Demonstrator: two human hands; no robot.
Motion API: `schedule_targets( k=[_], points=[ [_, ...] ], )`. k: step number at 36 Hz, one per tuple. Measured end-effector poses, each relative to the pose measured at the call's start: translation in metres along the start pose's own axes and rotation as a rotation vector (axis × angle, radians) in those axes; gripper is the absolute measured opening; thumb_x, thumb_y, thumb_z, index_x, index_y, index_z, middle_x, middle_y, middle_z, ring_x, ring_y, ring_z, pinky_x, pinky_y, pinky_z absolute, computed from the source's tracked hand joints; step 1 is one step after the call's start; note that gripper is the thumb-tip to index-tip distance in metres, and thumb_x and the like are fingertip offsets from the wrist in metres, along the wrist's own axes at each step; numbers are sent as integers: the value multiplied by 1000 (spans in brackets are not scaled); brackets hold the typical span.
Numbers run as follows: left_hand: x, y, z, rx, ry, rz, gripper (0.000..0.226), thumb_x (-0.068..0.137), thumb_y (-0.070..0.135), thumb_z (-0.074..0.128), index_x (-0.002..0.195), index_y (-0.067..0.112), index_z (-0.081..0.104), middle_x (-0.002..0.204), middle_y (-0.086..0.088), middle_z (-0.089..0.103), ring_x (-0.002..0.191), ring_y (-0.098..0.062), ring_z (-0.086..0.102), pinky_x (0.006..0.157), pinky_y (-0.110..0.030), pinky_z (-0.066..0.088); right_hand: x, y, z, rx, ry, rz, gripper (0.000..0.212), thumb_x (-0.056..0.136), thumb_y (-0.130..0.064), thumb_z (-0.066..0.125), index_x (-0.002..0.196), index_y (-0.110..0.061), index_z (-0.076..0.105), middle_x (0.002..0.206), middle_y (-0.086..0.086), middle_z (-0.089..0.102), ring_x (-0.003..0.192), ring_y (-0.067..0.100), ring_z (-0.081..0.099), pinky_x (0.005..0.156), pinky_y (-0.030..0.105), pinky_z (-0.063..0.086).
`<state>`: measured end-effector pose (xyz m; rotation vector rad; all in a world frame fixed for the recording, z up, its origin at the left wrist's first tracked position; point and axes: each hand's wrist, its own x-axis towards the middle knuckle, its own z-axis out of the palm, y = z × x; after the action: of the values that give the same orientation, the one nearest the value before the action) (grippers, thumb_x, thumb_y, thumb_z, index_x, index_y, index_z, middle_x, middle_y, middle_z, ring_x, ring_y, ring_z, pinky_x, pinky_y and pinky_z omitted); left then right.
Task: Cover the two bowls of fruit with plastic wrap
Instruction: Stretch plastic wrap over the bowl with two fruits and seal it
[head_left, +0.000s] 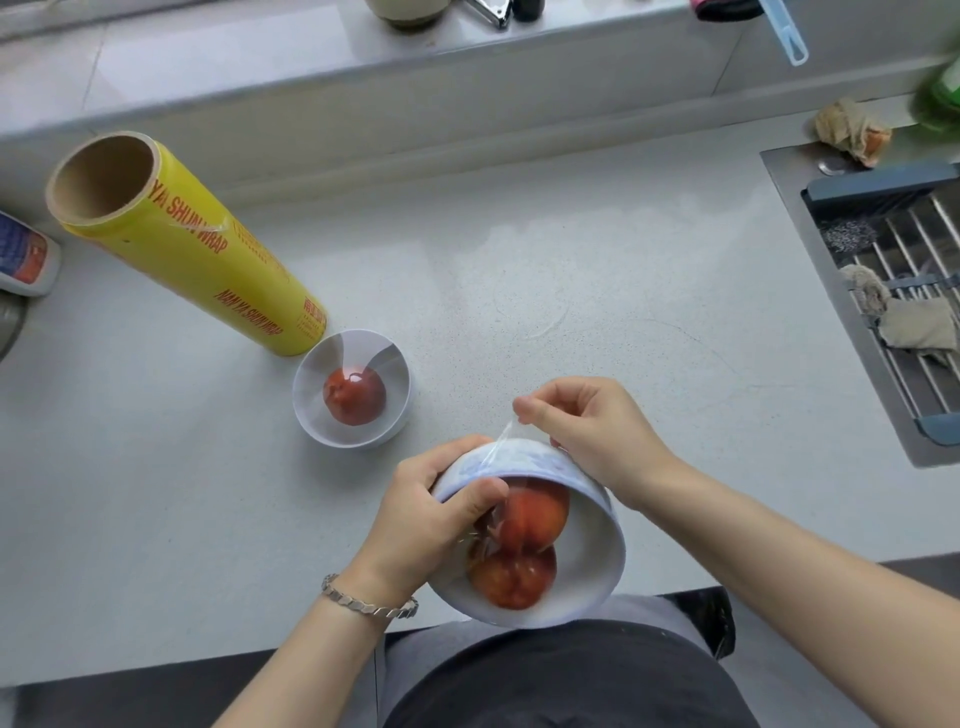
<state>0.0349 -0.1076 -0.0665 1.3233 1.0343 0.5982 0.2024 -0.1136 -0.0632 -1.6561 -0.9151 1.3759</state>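
Near bowl (587, 571), two red fruits (535, 514) inside, tilted over tabletop (571, 291) front edge. Left grip (431, 514) curls round its rim; right grip (587, 431) pinches plastic wrap (501, 447) edge. Second bowl (358, 440), film-covered, beside wrap roll (197, 249).

A home kitchen: pale countertop (571, 249), steel sink (810, 270) with drying rack (904, 244), faucet (491, 13) behind.

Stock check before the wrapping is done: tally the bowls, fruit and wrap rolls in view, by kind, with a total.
Bowls: 2
Fruit: 3
Wrap rolls: 1
Total: 6
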Motion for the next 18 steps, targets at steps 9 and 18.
schedule_targets(
  k=[9,18],
  points=[
    [0,-6,-2,52,46,-9,73,43,83,66,91,28,68,85,11,73,85,-6,65,78,-20,50,4,2,-7,-93,-159,148,26,79,-29,70,57,-18,63,50,-7,58,45,1,48,48,13,39],
    [-7,-8,0,-52,59,-23,64,47,79,68,87,29,70,85,13,73,82,-2,65,74,-15,49,3,22,-31,-324,83,3,14,78,-23,72,66,-25,63,53,-9,58,55,5,54,60,21,42]
  ],
)
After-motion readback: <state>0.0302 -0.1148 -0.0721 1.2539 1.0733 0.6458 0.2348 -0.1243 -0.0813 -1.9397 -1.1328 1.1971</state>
